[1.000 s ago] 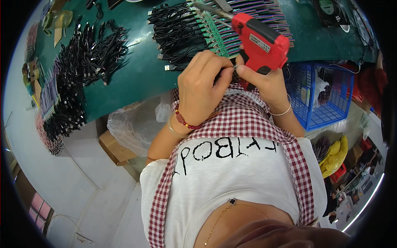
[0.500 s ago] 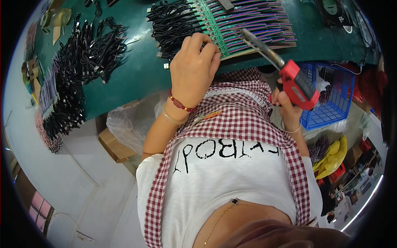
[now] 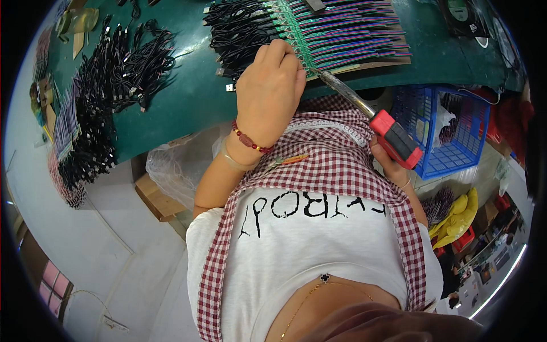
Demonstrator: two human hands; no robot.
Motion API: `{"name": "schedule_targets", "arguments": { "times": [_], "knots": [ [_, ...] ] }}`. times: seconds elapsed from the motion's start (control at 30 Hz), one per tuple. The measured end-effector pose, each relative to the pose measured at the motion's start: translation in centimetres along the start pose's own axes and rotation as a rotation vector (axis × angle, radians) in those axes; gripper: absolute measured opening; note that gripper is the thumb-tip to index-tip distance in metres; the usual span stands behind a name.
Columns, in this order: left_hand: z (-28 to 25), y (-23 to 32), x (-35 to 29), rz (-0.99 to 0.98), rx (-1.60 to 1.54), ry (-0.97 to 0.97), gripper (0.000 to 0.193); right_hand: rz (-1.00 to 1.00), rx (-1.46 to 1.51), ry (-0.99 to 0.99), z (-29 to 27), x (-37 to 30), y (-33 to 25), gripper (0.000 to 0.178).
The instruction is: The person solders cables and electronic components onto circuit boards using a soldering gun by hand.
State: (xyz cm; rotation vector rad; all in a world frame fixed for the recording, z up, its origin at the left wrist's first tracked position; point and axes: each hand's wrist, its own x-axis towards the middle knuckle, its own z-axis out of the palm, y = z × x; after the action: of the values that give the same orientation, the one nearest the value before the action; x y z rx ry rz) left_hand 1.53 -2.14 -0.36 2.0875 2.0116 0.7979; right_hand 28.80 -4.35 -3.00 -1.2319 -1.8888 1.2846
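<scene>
- Soldering iron [image 3: 382, 123], red and black at the handle, slants up toward the near end of the green circuit boards [image 3: 293, 31]; its metal tip is just beside that end, and whether they touch cannot be told.
- Right hand [image 3: 388, 162] is to the right of the boards and nearer the person's body, its fingers closed around the iron's handle and partly hidden by it.
- Left hand [image 3: 269, 85] is at the near end of the boards, back upward, fingers bent inward; their tips are out of sight, so how far apart they are and whether they grip anything cannot be told.
- Black cables [image 3: 242, 25] lie bundled along the left side of the boards.
- Coloured wires [image 3: 353, 34] stretch in rows from the right side of the boards.
- Green table [image 3: 182, 102] lies under the boards, with a cable heap [image 3: 125, 68] well to their left.
- Blue basket [image 3: 450, 162] stands beyond the table's edge, to the right of the boards.
</scene>
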Motion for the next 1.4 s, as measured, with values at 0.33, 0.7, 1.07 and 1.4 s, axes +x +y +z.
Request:
{"name": "schedule_targets", "arguments": {
  "times": [0.33, 0.7, 1.07, 1.4],
  "knots": [
    [0.1, 0.1, 0.0, -0.03, 0.015, 0.011, 0.01, 0.097, 0.109, 0.047, -0.2, -1.1, 0.2, 0.021],
    [0.0, 0.2, 0.1, -0.031, 0.025, 0.003, 0.01, 0.117, 0.113, 0.031, -0.2, -1.4, 0.7, 0.016],
    [-0.3, -0.1, 0.1, -0.023, -0.012, -0.043, 0.01, 0.015, 0.06, 0.017, 0.0, -0.6, 0.1, 0.019],
    [-0.3, -0.3, 0.6, 0.055, 0.061, -0.086, 0.009, 0.082, 0.114, -0.005, -0.2, -1.0, 0.1, 0.019]
  ]
}}
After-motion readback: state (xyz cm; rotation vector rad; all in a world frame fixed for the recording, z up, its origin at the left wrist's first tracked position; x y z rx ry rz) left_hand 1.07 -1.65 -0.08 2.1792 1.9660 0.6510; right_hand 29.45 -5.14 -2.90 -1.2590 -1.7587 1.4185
